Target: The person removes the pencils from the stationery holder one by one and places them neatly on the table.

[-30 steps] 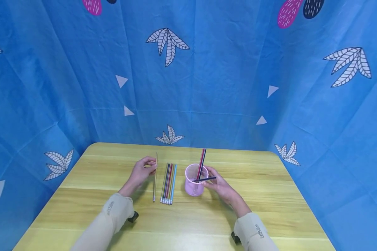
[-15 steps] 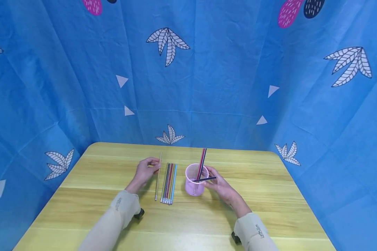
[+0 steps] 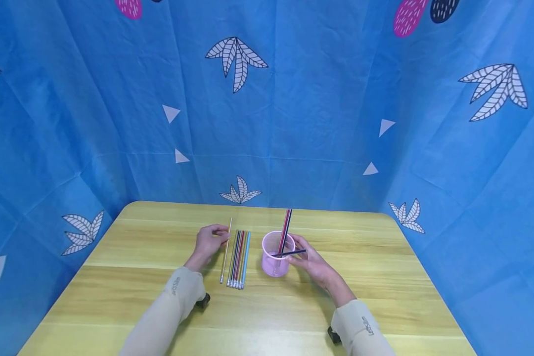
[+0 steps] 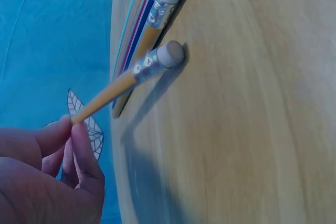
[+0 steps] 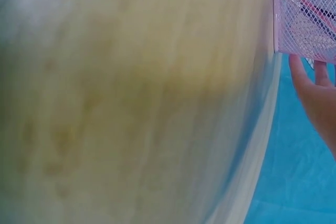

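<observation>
In the head view my left hand (image 3: 208, 242) pinches a yellow pencil (image 3: 226, 252), its eraser end toward me. The left wrist view shows thumb and fingertips on the pencil's far part, with the eraser end close to the tabletop. Just right of it lies a row of several pencils (image 3: 239, 259) side by side, erasers toward me. My right hand (image 3: 313, 264) grips the right side of a pink mesh pen holder (image 3: 273, 268), thumb near the rim. A few pencils (image 3: 287, 227) lean up in the holder, and a dark pencil (image 3: 293, 253) slants across its rim by the thumb.
The pen holder and row stand mid-table on a light wooden table (image 3: 365, 277). A blue patterned curtain (image 3: 320, 123) hangs behind the table's back edge and along both sides. Dark wrist cameras (image 3: 203, 300) sit under the sleeves.
My left hand has moved right with the yellow pencil, bringing it closer to the row. The right hand and pen holder have stayed in place.
</observation>
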